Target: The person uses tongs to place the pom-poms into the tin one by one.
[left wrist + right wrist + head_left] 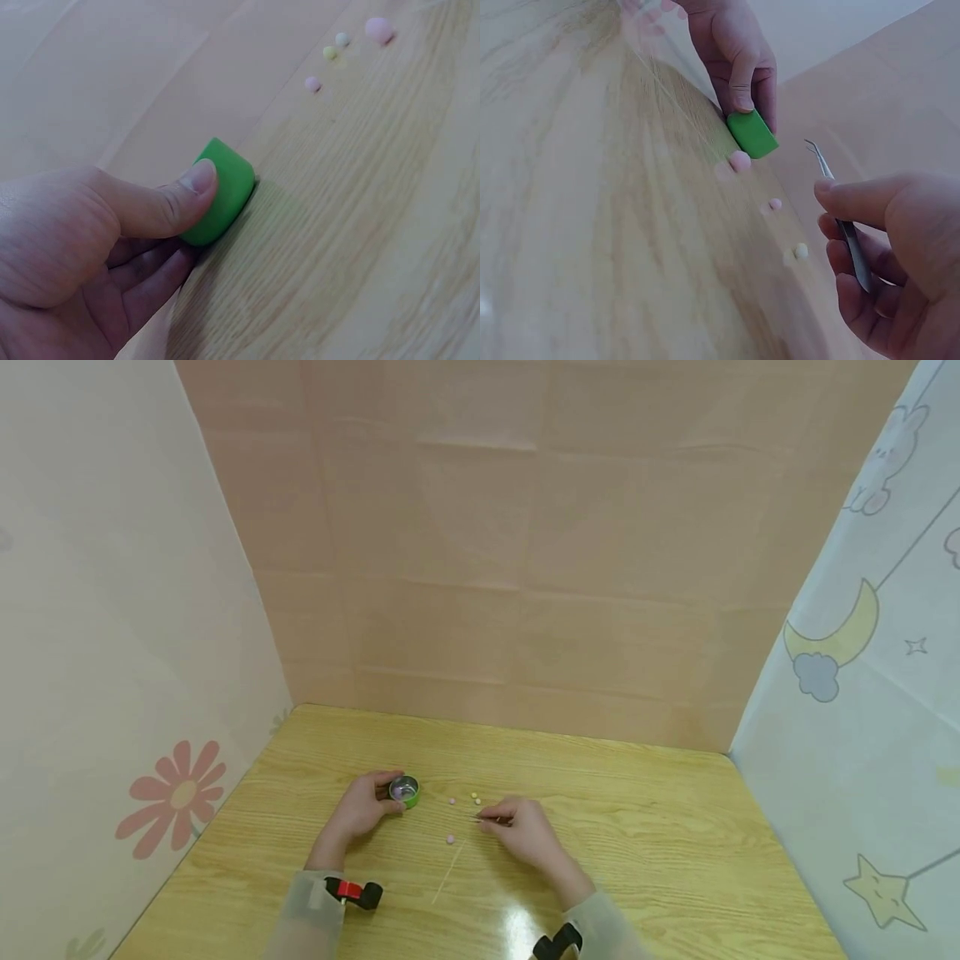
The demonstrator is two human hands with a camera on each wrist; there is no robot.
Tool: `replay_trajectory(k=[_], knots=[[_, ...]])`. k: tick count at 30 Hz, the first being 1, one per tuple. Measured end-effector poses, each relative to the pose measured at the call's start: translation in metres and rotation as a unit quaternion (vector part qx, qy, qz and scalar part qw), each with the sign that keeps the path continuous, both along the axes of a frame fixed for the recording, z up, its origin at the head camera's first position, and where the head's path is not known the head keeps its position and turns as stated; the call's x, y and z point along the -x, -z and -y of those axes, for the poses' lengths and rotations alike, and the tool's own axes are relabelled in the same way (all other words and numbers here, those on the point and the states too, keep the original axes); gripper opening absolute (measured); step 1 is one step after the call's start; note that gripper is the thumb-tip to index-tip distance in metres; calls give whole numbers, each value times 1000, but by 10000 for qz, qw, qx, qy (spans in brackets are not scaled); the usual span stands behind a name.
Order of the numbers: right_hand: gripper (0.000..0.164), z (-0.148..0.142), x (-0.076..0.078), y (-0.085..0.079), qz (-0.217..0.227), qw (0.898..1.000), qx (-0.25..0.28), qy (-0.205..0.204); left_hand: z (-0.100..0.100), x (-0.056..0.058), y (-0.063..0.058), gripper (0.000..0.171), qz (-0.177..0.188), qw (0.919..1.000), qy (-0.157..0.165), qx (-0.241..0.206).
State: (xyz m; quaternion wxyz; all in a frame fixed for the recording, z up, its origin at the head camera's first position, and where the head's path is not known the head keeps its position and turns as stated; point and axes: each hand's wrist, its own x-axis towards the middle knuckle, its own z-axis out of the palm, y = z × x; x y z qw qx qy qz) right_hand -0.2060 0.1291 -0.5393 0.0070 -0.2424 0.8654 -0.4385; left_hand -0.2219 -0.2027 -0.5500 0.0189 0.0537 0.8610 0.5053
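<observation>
My left hand (362,808) grips a small round green tin (405,792) with a shiny silver inside, thumb on the near side. The tin stands upright on the wooden table; what lies in it is too small to tell. My right hand (527,835) pinches tweezers (853,251) with a bent tip, and nothing shows between their points. Between the hands lie a larger pink ball (379,31), a smaller pink ball (313,85), a yellow ball (330,52) and a whitish ball (343,39).
A thin pale strip (447,875) lies on the wooden table (645,843) in front of the larger pink ball. A tan paper backdrop (517,568) closes off the back. Patterned white sheets stand at the left (112,610) and right (892,735).
</observation>
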Motion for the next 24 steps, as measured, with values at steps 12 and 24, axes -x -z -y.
replay_trajectory(k=[12,24], knots=[[14,1,-10,3,-161,9989,-417,-173,2,1,1,60,12,10000,-2,-70],[12,8,-15,-3,-645,9924,-1024,-215,1,2,1,59,-14,10000,-33,27]])
